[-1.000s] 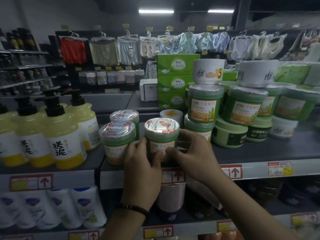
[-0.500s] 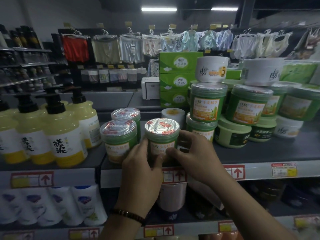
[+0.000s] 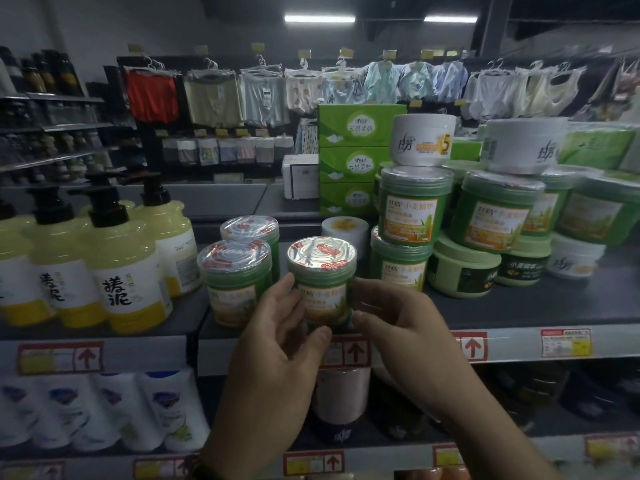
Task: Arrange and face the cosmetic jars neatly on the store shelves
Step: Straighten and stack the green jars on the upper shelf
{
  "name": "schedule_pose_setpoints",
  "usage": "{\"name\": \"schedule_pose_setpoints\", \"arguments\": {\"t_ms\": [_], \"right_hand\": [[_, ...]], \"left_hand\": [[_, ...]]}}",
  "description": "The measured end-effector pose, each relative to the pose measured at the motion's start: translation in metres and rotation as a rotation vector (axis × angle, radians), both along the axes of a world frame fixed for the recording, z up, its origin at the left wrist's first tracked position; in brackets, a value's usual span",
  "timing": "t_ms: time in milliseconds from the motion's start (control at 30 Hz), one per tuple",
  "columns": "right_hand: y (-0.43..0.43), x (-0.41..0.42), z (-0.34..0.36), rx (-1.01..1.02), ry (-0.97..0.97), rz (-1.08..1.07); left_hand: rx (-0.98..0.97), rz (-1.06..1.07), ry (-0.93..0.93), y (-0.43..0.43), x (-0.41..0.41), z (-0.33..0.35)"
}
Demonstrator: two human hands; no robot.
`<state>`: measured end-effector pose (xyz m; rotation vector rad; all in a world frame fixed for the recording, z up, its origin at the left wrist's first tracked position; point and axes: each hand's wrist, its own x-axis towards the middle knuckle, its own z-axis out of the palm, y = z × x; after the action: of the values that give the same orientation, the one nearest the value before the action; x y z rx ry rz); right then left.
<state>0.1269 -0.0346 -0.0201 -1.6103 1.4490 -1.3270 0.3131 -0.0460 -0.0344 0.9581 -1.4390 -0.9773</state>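
Both hands are on the same green jar (image 3: 322, 282) right at the front edge of the shelf (image 3: 519, 306). Left hand (image 3: 277, 344) cups it from the side with the thumb under the label, right hand (image 3: 398, 327) has its fingertips on the other side. It's a loose, half-closed hold on the jar, more steadying than squeezing.

Looks like the facing step to me: twist the jar so the label sits square to the aisle. Best way is small turns with the base flat on the shelf, no lifting, and keep it from bumping the second green jar (image 3: 235, 282) just beside it toward the left end.

Jar stands upright, long axis vertical, foil-sealed lid up. The orange label already points pretty much out over the front edge, maybe a touch off, hard to say with the blur.

I'd line it up flush with its neighbour and leave the stacked jars (image 3: 414, 206) toward the right end alone for now.
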Motion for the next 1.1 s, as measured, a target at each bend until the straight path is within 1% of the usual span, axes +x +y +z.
{"name": "schedule_pose_setpoints", "arguments": {"t_ms": [100,333,500,733,967,1100], "right_hand": [[0.001,0.004,0.002,0.002,-0.001,0.0],[-0.005,0.013,0.013,0.119,0.137,0.098],[-0.017,0.017,0.014,0.085,0.111,0.06],[-0.034,0.022,0.015,0.072,0.162,0.047],[-0.042,0.026,0.019,0.069,0.251,0.049],[-0.039,0.029,0.023,0.084,0.245,0.04]], "left_hand": [[-0.006,-0.012,-0.001,-0.001,0.0,-0.001],[0.022,-0.04,-0.006,-0.01,0.001,-0.001],[0.007,-0.035,-0.024,-0.015,-0.001,0.002],[0.016,-0.038,-0.048,-0.024,-0.006,0.005],[-0.001,-0.018,-0.109,-0.03,-0.007,0.007],[0.004,-0.01,-0.127,-0.032,-0.009,0.007]]}}
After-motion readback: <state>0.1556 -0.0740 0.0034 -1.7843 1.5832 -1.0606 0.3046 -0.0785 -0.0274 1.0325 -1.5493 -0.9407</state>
